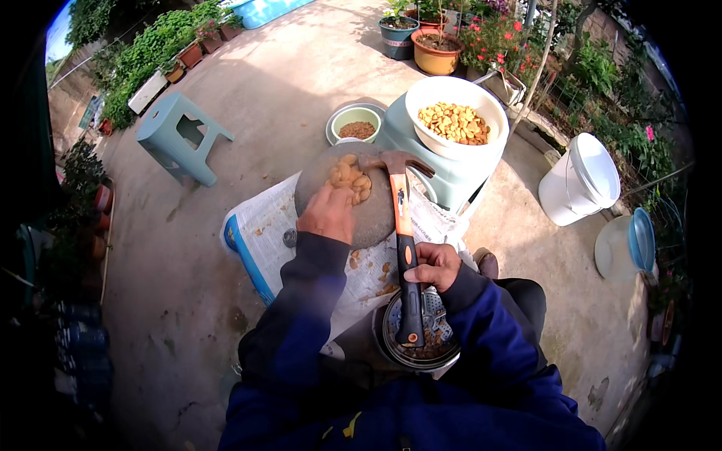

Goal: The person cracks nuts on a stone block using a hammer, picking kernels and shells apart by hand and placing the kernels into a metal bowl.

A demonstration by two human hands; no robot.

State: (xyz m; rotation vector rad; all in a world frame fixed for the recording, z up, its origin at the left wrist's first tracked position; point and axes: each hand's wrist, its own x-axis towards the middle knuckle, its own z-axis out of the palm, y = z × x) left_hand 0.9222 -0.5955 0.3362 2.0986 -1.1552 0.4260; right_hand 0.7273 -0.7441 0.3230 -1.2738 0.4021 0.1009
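My left hand rests at the near side of a pile of brown nuts or fruit pits; its fingertips are hidden. The pile lies on a rounded grey stone. My right hand holds the black grip of a claw hammer with an orange and black handle. The hammer's head lies over the stone's right side, beside the pile. Beneath the stone is a printed white sheet with shell scraps on it. A small dark coil sits by the stone's left edge.
A white bowl of pits stands on a pale blue stool. Behind the stone is a green bowl of brown kernels. A steel pot holding shell pieces sits below the hammer. Another stool and a white bucket flank the workspace.
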